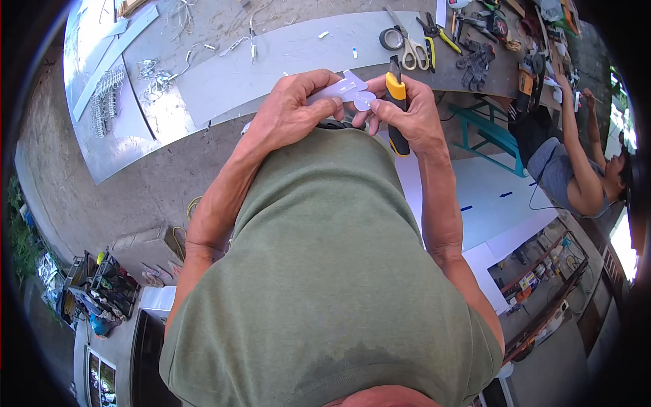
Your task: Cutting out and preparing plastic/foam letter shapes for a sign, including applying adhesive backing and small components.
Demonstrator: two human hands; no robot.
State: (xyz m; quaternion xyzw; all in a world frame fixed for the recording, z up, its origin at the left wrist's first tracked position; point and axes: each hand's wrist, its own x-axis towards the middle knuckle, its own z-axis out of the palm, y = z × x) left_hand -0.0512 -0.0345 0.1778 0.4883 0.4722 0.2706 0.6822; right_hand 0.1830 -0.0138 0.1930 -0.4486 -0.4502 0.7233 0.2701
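My left hand point(290, 112) is closed on a flat, pale lilac cut-out piece point(341, 89), pinched between thumb and fingers in front of my body. A small rounded pale piece point(364, 101) lies against its right end; whether the two are joined I cannot tell. My right hand point(420, 119) carries a yellow and black utility knife point(395, 88) across the palm, its dark end pointing away from me. The thumb and fingertips of that hand also touch the rounded piece. Both hands meet close to the near edge of the worktable.
On the metal-topped table point(224, 81) lie scissors point(412, 51), black tape point(391, 39), pliers point(442, 35), a dark glove point(477, 64), wires point(159, 76) and metal strips point(115, 61). A teal bench point(485, 132) and another person point(569, 169) are at the right.
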